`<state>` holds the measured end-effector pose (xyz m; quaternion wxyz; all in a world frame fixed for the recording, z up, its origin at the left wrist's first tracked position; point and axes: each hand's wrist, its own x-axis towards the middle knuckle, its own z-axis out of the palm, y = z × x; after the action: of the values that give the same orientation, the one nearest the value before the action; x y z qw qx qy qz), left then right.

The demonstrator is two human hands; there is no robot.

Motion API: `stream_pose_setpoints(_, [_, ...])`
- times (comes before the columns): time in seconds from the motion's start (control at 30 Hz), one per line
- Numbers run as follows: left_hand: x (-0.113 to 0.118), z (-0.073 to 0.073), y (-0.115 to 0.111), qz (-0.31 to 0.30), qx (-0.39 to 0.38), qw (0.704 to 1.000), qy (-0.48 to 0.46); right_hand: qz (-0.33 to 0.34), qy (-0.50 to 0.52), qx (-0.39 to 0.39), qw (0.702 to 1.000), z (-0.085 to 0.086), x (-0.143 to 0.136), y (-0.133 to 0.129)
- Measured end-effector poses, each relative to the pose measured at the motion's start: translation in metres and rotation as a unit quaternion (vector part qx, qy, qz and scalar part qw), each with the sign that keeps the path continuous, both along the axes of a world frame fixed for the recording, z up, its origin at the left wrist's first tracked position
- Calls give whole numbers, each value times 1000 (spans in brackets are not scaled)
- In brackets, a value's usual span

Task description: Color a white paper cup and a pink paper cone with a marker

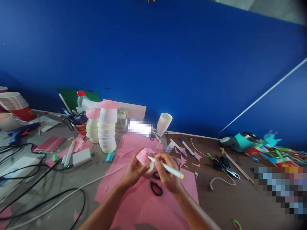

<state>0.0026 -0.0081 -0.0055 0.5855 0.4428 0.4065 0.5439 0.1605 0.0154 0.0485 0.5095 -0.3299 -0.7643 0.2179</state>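
My left hand (132,172) is closed around a small paper cup piece topped by a pink paper cone (144,155). A white marker (171,170) with a yellow end is gripped in my right hand (166,179), its tip at the right side of the cone. Whether the tip touches the paper I cannot tell. Beneath both hands lie pink paper sheets (153,212), with black-handled scissors (156,188) on them, their blades hidden.
Two paper-cup towers (107,131) with pink tops stand at back left, beside a glass jar (121,120). A white cup (164,123) is behind the sheets. Left are cables (82,199) and a glue gun (18,134). Pens (187,147) and pliers (232,173) lie right.
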Motion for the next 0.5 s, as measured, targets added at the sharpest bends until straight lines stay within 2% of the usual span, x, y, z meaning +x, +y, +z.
stream_pose_setpoints(0.13, [1,-3,0,-16,-21,999,-36,-2,6,-5,1000,-1,-1,1])
stream_pose_setpoints(0.5, [1,-4,0,-17,7,1000,-19,-8,-9,12,1000,1,-4,0])
